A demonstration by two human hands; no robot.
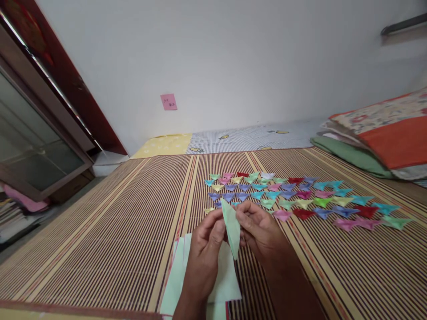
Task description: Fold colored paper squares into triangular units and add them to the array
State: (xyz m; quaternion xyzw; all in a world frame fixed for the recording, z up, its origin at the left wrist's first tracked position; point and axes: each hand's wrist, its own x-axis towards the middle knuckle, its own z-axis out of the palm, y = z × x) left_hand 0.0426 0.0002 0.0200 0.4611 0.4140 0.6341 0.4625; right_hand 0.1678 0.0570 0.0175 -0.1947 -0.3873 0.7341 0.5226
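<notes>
A pale green piece of folded paper stands upright between my two hands, its long pointed shape running from top to bottom. My left hand pinches it from the left, thumb toward me. From the right, my right hand grips its other side with thumb and fingers; some fingertips are hidden behind the paper. Under my left forearm lie several flat pale green paper sheets on the striped mat. Beyond my hands, many small folded paper shapes in several colours are laid out in rows.
Stacked bedding with an orange and floral pillow and a green cushion sits at the right. A pink note is stuck to the white wall. A glass-fronted cabinet stands left of the mat.
</notes>
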